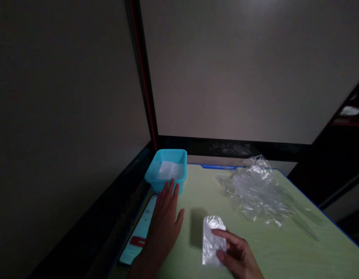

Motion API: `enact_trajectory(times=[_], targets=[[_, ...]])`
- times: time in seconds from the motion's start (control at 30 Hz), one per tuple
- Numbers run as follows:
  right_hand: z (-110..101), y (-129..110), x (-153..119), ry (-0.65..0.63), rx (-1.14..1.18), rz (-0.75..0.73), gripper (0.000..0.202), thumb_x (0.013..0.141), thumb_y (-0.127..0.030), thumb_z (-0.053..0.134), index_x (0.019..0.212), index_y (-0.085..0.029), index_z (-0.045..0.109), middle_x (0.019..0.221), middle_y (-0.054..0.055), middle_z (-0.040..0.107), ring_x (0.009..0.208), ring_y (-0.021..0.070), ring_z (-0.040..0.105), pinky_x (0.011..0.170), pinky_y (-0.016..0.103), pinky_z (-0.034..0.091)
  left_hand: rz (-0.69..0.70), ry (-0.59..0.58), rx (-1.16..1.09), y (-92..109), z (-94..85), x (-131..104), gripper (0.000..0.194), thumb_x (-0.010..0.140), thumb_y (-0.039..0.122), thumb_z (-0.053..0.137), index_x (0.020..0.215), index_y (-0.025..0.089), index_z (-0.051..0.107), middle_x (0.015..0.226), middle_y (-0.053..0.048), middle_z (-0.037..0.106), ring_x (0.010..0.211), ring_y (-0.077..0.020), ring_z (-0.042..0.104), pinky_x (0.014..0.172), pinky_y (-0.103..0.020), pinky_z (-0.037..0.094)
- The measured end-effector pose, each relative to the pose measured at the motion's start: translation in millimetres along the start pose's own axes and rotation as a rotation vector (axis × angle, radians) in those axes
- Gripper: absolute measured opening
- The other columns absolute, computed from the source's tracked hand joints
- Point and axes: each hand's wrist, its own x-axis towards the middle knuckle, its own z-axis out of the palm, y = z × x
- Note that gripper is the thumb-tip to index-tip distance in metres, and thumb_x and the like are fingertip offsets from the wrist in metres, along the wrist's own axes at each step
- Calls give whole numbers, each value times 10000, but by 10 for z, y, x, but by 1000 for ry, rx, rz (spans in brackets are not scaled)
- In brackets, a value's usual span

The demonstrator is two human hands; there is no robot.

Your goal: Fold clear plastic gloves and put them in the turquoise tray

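In my right hand (237, 254) is a small folded clear plastic bag (210, 246), a flat shiny rectangle. The thumb and index finger grip its right side, and it appears a little above the table, with a shadow to its left. My left hand (164, 224) is open, fingers stretched forward and thumb apart, holding nothing. Its fingertips reach the near side of a turquoise plastic basket (183, 176); whether they touch it I cannot tell. Whitish folded pieces (169, 169) lie inside the basket. Below the left hand lies a phone (141, 228) showing a timer, partly covered by the hand.
A loose heap of crumpled clear plastic bags (257, 190) spreads over the right half of the pale green table (193, 186). The table has a blue edge. Grey panels with dark frames (231, 77) rise behind it and along the left. Dark shelving (350, 120) stands at right.
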Motion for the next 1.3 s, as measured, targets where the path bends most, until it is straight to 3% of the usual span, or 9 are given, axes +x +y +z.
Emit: enact_trajectory(times=[0.17,0.23,0.33,0.43,0.53,0.73,0.87,1.0,1.3], targets=[[-111,-176,174,-39,-195,-12,341,618,-376,692,938,-262,672,484,-65,255,440,63,229,416,192,202,-43,-68,109,-104,25,48,576,795,107,395,1343,135,222,1403,-149,263,1300,-277,171,1007,-528,230],[-138,-426,365,-59,-283,-25,315,668,-365,659,968,-269,661,514,-51,355,471,74,290,438,193,248,-43,-70,137,-91,2,39,572,786,97,401,1335,140,247,1401,-138,275,1299,-272,179,1012,-522,228],[-90,-890,720,-59,-362,-75,321,695,-366,635,998,-263,649,738,2,561,593,108,443,522,215,358,-49,-76,144,-49,-30,19,575,779,95,402,1333,153,260,1397,-124,290,1293,-271,199,1005,-514,256],[66,-1260,1057,-68,-374,-163,328,668,-343,650,980,-244,657,849,19,622,677,137,515,594,238,412,-65,-85,130,-18,-45,-8,587,770,94,396,1336,158,258,1396,-120,290,1288,-280,214,983,-510,303],[250,-1425,1323,-106,-344,-213,319,664,-322,644,970,-231,659,863,28,646,709,148,549,618,247,431,-65,-93,110,-22,-61,-50,597,764,99,399,1340,160,257,1409,-114,261,1290,-291,200,968,-500,336],[487,-1465,1788,-253,-285,-342,208,658,-232,636,857,-181,665,863,38,648,739,145,568,667,264,438,13,-100,92,-139,-27,-145,626,750,141,443,1347,162,257,1412,-117,253,1288,-301,204,951,-443,379],[578,-1522,2092,-409,-272,-379,388,637,-163,632,1022,-182,594,929,36,615,730,128,560,650,253,441,11,-47,124,-182,75,-176,650,686,121,481,1318,146,329,1379,-142,318,1273,-323,237,941,-457,378],[661,-1512,2316,-468,-308,-396,513,631,-122,616,1126,-201,507,972,33,567,705,109,539,623,241,444,-1,-10,119,-160,118,-181,675,661,111,490,1316,161,337,1372,-133,336,1268,-318,255,933,-455,387],[822,-1268,2489,-497,-307,-365,497,601,-103,623,1076,-171,494,660,-50,538,593,92,532,637,248,443,-5,5,96,-155,116,-179,688,647,96,485,1316,167,341,1375,-121,334,1270,-315,252,933,-462,380]])
